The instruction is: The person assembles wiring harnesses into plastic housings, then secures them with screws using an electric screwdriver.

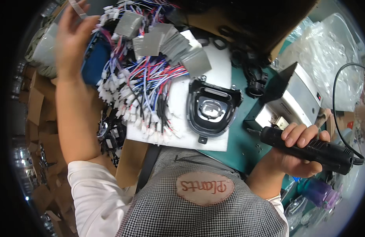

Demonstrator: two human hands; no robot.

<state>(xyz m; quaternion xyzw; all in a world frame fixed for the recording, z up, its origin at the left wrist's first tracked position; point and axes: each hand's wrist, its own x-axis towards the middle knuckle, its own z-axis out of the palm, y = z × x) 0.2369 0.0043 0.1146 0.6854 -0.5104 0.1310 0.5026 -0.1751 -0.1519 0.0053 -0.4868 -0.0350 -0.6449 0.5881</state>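
My right hand [301, 154] is closed around a black electric screwdriver [277, 138], its bit pointing left over the green mat. Up at the far left, my left hand [72, 43] is smeared by motion beside the bundled wires; the top edge cuts off its fingers. A pale strip [76, 8] crosses those fingers, and I cannot tell whether they hold it. Between the hands, a black lamp unit [212, 108] with a clear lens lies on a white foam board [178, 136]. Neither hand touches the lamp. Red, blue, white and black wires [145, 79] with white connectors heap left of it.
Flat grey pieces [196, 61] lie over the wires. A white metal box [297, 98] stands on the green mat [220, 156], right of black rings [255, 79]. Clear plastic bags [324, 55] pile at far right, past the screwdriver's cable [335, 94]. Cardboard boxes [48, 154] fill the left.
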